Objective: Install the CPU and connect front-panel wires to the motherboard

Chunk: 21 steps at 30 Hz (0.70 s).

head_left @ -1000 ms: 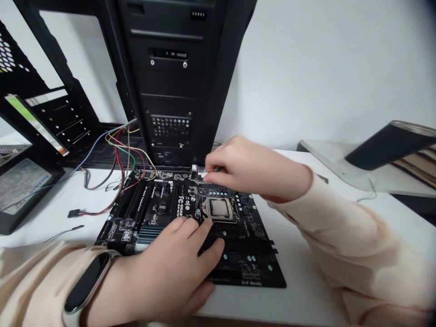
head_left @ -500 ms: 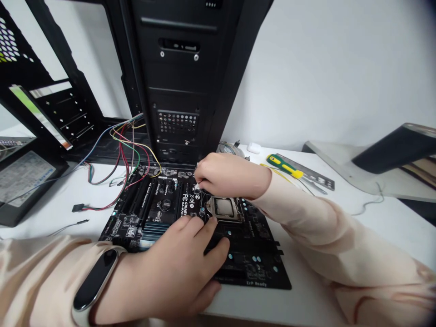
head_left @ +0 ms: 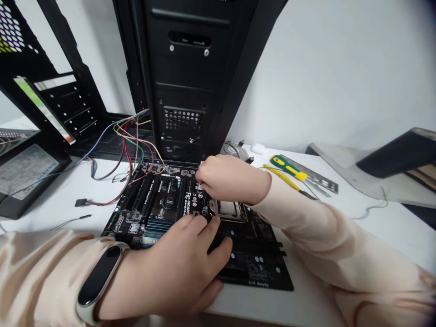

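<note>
A black motherboard point(head_left: 262, 272) lies flat on the white table. Near its middle is the CPU socket, with a silver processor point(head_left: 229, 208) seated in it. My left hand point(head_left: 180, 263) rests across the board's near side with fingers spread, the index fingertip at the socket's near left corner. Above the far part of the board, my right hand point(head_left: 228, 177) is closed, thumb and fingers pressed together beyond the socket. A small whitish bit shows at its fingertips, but what it grips is hidden.
A black computer case point(head_left: 194, 91) stands behind the board, with coloured wires point(head_left: 127, 136) trailing out. At left sits a power supply point(head_left: 29, 177). Right of the board lie a green-yellow screwdriver point(head_left: 289, 166), a yellow tool point(head_left: 282, 177) and a metal plate point(head_left: 322, 177). A round heatsink point(head_left: 233, 150) is behind my right hand.
The view has shifted slightly, so the case and tools sit a little further right. Both hands keep nearly the same places on the board, the right still closed.
</note>
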Motion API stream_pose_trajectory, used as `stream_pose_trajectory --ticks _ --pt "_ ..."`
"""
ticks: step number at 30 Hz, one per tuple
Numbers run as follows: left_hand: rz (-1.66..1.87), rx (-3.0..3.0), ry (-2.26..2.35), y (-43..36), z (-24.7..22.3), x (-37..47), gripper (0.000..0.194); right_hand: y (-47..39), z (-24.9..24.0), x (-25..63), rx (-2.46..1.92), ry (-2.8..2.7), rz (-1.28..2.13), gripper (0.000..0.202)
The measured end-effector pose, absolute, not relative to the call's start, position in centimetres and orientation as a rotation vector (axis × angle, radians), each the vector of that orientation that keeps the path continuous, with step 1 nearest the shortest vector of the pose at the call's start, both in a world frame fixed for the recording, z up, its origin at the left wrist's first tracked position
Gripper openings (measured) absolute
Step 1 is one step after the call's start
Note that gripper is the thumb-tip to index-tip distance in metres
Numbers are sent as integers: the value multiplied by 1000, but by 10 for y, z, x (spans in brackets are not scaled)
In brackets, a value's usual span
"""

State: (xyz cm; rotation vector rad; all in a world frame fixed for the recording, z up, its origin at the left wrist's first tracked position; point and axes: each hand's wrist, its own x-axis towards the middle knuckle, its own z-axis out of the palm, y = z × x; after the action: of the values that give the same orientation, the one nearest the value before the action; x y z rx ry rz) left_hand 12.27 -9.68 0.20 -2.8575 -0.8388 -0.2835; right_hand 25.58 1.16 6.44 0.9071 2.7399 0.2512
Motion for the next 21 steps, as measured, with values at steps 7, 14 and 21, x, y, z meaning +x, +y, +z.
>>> stream_pose_trajectory --ticks 7,14,21 --pt "-285 -2849 -847 -98 0 123 49 4 59 251 889 2772 345 28" --pt "-309 -2826 -841 -98 1 124 48 7 58 251 863 2760 294 29" --pt "-317 -2845 -828 -99 0 122 47 8 57 250 916 2737 263 27"
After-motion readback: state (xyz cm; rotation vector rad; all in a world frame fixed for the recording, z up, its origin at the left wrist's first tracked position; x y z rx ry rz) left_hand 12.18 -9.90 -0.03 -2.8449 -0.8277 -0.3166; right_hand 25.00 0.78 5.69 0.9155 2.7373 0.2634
